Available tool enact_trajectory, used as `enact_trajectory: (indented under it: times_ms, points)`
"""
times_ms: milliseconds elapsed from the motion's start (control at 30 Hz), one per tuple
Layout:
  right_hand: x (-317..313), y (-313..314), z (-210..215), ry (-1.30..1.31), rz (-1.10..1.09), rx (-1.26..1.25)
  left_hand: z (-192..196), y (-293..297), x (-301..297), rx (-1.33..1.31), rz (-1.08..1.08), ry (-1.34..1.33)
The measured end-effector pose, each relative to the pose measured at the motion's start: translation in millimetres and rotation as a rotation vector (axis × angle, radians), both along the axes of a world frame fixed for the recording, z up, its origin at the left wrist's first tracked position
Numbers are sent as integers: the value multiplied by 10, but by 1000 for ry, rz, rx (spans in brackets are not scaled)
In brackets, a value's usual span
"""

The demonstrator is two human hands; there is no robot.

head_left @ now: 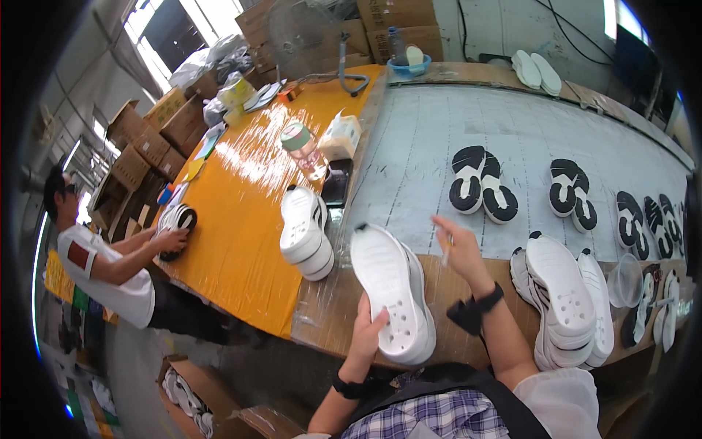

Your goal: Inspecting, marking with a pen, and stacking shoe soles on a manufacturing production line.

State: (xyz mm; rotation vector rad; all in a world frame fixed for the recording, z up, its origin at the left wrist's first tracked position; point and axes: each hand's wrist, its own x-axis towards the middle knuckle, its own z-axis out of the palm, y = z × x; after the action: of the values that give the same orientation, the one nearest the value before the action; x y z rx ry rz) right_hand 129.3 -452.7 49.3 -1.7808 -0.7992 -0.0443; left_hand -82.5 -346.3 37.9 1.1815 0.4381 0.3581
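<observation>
My left hand [368, 329] grips the near end of a white shoe sole [391, 289], held with its holed inner side up above the table edge. My right hand [459, 247] is raised just right of the sole and pinches a small thin brush [446, 249]. A stack of white soles [561, 296] lies to the right of my right forearm. Another stack of white soles [306, 233] stands to the left on the orange table top [241, 219].
Several black-and-white sole pairs [482, 183] lie on the grey conveyor belt [512, 132]. A clear plastic cup [626, 280] sits at the right. A jar [300, 143], a tissue box [340, 137] and a phone [338, 181] stand on the orange top. A person [110, 263] at left holds a sole. Cardboard boxes line the back.
</observation>
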Motion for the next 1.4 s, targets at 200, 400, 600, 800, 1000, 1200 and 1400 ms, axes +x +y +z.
enact_trajectory:
  times_ms: [200, 400, 600, 800, 1000, 1200, 1400]
  points:
    - [1003, 409, -509, -389, -599, -725, -121, 90, 62, 15, -160, 18]
    - [1310, 200, -700, -461, -597, -723, 69, 186, 32, 238, -1, 141]
    - [861, -47, -133, 467, -294, 374, 484, 518, 83, 419, -45, -80]
    - [-225, -463, 368, 1159, 408, 899, 1015, 647, 566, 301, 295, -234]
    - [-647, -730, 365, 933, 614, 778, 1420, 700, 661, -24, 416, -318]
    - [-710, -715, 343, 50, 75, 344, 1589, 556, 501, -356, 234, -497]
    - [-776, -778, 450, 64, 237, 258, 1937, 285, 334, -14, 72, -487]
